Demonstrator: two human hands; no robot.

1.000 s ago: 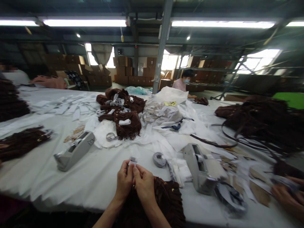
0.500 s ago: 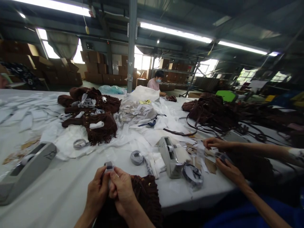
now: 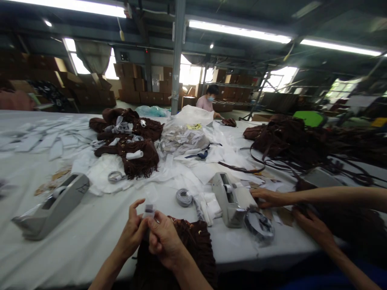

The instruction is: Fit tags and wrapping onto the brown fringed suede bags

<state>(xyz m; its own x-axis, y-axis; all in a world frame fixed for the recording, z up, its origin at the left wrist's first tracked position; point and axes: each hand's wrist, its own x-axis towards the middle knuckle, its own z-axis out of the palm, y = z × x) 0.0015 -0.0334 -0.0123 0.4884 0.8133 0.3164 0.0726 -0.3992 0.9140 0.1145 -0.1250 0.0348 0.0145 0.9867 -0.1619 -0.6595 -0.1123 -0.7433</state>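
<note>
Above a dark brown fringed bag (image 3: 196, 251) at the front edge, my two hands meet at a small grey piece in a whitish translucent wrap (image 3: 149, 210). What lies inside the wrap cannot be made out. My left hand (image 3: 130, 231) holds the piece from the left, thumb against it and index finger lifted. Closed in a pinch, my right hand (image 3: 166, 237) grips its lower right side. Gold-coloured fittings show on the bag's top; my forearms cover part of it. Just beyond lies a grey roll of strap (image 3: 184, 197).
Tape dispensers stand to the left (image 3: 51, 207) and right (image 3: 228, 201). Near the right one lies a plastic-wrapped coil (image 3: 259, 225). A co-worker's hands (image 3: 314, 227) work at the right. Brown bags (image 3: 140, 157), white strips and a scrap-filled plastic bag (image 3: 184, 139) lie farther back.
My view has swung left, so the scene sits farther right. My left index finger has lifted off the wrapped piece. The co-worker's near hand has moved toward the right tape dispenser.
</note>
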